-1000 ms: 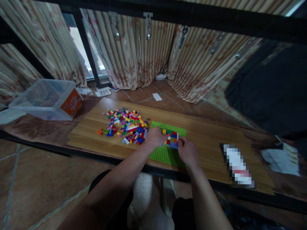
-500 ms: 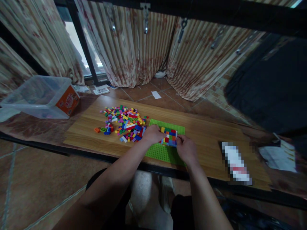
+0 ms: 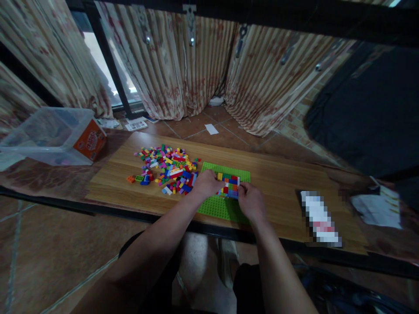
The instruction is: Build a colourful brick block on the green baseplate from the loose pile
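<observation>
- The left hand (image 3: 208,183) and right hand (image 3: 252,200), both nearly closed, hold the brick block (image 3: 232,186) at opposite ends.
- The green baseplate (image 3: 220,210) lies underneath.

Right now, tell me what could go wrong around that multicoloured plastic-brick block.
Uneven pressure from the left hand and right hand, at opposite sides of the multicoloured plastic-brick block, might pop pieces loose. The left hand sits beside the heap of loose multicoloured plastic bricks, so a slip could scatter some.
</observation>
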A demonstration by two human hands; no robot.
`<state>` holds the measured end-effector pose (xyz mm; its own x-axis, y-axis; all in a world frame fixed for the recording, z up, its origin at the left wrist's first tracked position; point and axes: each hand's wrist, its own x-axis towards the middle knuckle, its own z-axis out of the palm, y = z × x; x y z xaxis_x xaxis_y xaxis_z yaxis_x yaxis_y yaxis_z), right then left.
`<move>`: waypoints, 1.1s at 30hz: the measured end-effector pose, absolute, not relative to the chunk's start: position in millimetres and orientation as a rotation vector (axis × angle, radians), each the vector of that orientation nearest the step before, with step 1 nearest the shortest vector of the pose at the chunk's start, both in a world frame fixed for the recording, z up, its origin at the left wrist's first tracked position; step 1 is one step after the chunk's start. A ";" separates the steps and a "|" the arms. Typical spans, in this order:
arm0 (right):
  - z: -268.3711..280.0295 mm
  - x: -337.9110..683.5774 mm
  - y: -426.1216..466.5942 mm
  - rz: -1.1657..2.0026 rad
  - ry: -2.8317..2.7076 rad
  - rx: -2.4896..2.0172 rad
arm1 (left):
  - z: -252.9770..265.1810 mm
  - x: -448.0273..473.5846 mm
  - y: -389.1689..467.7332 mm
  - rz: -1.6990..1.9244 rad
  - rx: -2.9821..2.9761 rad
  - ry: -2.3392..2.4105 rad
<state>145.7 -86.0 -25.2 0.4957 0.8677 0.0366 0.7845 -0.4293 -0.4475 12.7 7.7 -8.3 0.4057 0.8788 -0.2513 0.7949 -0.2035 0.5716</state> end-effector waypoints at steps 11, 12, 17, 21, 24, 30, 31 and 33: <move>-28.6 146.7 -86.6 0.235 -1.425 -2.355 | -7.5 13.5 2.6 0.173 2.067 1.450; -28.9 146.7 -86.8 0.227 -1.433 -2.355 | -7.3 13.8 1.9 0.170 2.058 1.461; -29.7 146.2 -87.5 0.178 -1.446 -2.361 | -6.4 15.4 -1.1 0.138 2.047 1.487; -28.8 145.9 -87.2 0.172 -1.460 -2.374 | -8.0 15.6 -3.9 0.152 2.093 1.480; -28.2 145.9 -86.8 0.177 -1.463 -2.375 | -7.0 15.1 -6.3 0.139 2.134 1.474; -29.4 146.4 -87.0 0.193 -1.449 -2.366 | -3.9 14.8 -6.7 0.128 2.141 1.461; -29.6 146.4 -87.3 0.192 -1.451 -2.362 | -4.3 14.6 -6.1 0.133 2.140 1.451; -29.8 146.2 -88.0 0.189 -1.459 -2.351 | -5.4 13.9 -4.5 0.144 2.140 1.425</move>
<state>146.2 -88.0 -29.8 0.4562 0.8865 0.0774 0.8374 -0.3983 -0.3744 13.9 -4.5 -5.4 0.4293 0.8780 -0.2114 0.8180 -0.2789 0.5031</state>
